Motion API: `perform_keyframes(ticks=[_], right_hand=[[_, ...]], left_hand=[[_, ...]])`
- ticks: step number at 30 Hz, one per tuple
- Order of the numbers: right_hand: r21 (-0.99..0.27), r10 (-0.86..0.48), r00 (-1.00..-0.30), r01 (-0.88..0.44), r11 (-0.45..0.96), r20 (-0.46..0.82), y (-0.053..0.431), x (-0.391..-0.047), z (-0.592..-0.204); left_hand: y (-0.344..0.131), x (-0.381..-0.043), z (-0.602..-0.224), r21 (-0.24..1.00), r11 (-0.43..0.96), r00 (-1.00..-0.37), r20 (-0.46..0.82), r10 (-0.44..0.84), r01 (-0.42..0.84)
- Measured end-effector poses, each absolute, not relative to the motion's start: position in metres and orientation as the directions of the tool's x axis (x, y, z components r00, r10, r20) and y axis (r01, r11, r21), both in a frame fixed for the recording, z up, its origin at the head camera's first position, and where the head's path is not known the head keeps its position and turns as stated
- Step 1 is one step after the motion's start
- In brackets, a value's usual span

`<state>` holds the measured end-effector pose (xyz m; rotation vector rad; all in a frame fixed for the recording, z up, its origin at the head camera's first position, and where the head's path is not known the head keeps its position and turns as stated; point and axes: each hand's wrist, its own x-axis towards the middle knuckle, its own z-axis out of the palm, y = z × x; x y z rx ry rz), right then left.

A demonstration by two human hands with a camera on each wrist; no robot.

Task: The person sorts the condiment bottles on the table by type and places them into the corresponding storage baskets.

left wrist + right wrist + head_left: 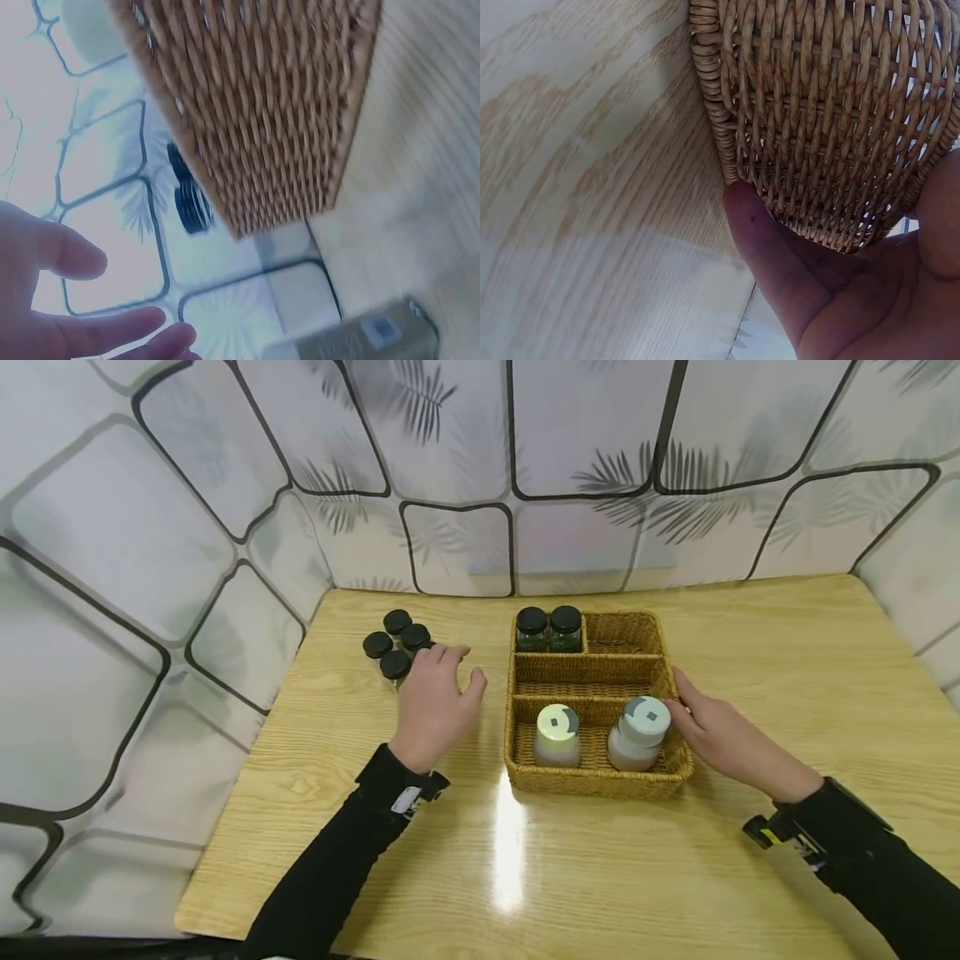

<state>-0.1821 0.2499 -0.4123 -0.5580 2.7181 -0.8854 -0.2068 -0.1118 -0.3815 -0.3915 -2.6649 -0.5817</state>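
A wicker basket (600, 783) with divided compartments stands on the table. Two black-lidded jars (549, 631) are in its back-left compartment. The front compartment holds a jar with a pale yellow lid (557, 735) and a jar with a pale green lid (639, 735). My right hand (720, 735) grips the basket's right wall, its thumb at the rim. In the right wrist view one finger (754, 225) lies along the wicker. Left of the basket, my left hand (438, 702) has fingers and thumb apart, holding nothing, beside several black-lidded jars (395, 667), partly covering them.
The wooden table (300, 785) meets a patterned backdrop (457, 547) at the back and left. In the left wrist view a blurred brownish block (367, 334) with a pale label shows at the bottom edge. Black devices (408, 800) are strapped to the wrists.
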Motion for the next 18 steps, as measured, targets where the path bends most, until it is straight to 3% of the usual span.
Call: perform_keyframes(ticks=[9,18], right_hand=[[-0.603,-0.431,-0.898,-0.299,0.74,-0.084,0.251,-0.184,-0.412],[-0.598,-0.436,-0.896,-0.302,0.742,-0.088,0.253,-0.183,-0.416]], left_hand=[[-0.142,-0.207,-0.378,0.28,0.881,-0.815,0.551,0.178,0.381],[-0.174,-0.211,-0.382,0.226,0.942,-0.844,0.527,0.096,0.248]])
